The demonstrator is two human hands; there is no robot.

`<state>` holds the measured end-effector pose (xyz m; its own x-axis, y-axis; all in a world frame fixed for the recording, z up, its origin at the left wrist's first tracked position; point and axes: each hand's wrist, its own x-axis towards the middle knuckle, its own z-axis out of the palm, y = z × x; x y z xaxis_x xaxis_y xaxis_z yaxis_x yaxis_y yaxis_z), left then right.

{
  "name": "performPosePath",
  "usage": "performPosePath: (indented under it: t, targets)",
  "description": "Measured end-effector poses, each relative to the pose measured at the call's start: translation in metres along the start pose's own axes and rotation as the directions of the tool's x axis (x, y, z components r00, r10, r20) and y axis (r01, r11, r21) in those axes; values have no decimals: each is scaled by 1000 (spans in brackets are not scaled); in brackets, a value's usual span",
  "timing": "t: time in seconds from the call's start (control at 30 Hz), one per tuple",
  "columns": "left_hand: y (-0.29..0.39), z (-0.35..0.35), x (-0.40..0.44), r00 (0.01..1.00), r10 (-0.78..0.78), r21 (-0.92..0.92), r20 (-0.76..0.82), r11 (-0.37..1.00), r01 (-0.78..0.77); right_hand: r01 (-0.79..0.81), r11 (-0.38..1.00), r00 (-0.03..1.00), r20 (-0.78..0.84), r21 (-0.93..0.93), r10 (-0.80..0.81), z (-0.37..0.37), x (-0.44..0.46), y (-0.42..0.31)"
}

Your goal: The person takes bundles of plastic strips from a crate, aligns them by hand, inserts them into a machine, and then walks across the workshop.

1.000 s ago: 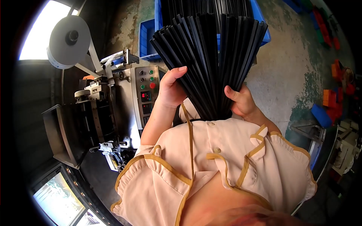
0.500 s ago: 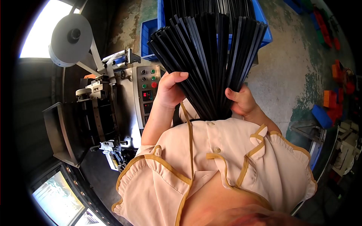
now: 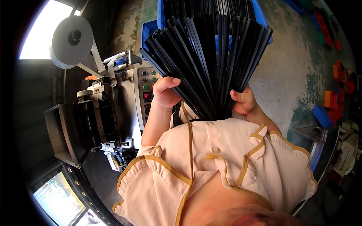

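A thick bundle of long black strips [image 3: 211, 64] is fanned out in front of my chest, its lower ends gathered close to the shirt. My left hand [image 3: 166, 92] grips the bundle's left side, thumb on top and the other fingers hidden behind the strips. On the right side my right hand [image 3: 244, 101] holds the bundle the same way, its thumb against the outer strips. The upper ends spread wide in front of a blue crate [image 3: 260, 13], where more black strips lie.
At the left stands a machine with a control panel [image 3: 148, 96] and a large white reel [image 3: 71, 41]. A smaller blue bin [image 3: 149, 27] adjoins the crate. Orange bins [image 3: 329, 98] and a blue bin [image 3: 322, 116] are at the right.
The strips have fanned out wider at the top. My left hand has moved slightly left and down with them, and my right hand slightly to the right.
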<state>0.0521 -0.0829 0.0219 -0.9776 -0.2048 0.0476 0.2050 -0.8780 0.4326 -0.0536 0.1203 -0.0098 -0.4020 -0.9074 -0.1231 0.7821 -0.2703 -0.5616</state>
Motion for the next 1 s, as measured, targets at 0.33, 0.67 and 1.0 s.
performPosePath:
  t: [0.33, 0.67, 1.0]
  targets:
    - [-10, 23, 12, 998, -21, 517, -66, 854, 53, -167, 986, 986, -7, 0, 167, 25, 7, 4]
    - [-27, 19, 35, 981, 162, 720, -108, 693, -35, -256, 867, 963, -35, -428, 267, 36, 41, 9]
    - [-4, -8, 41, 926, -142, 312, -350, 914, 258, 188, 497, 950, 27, -847, -312, 25, 76, -37]
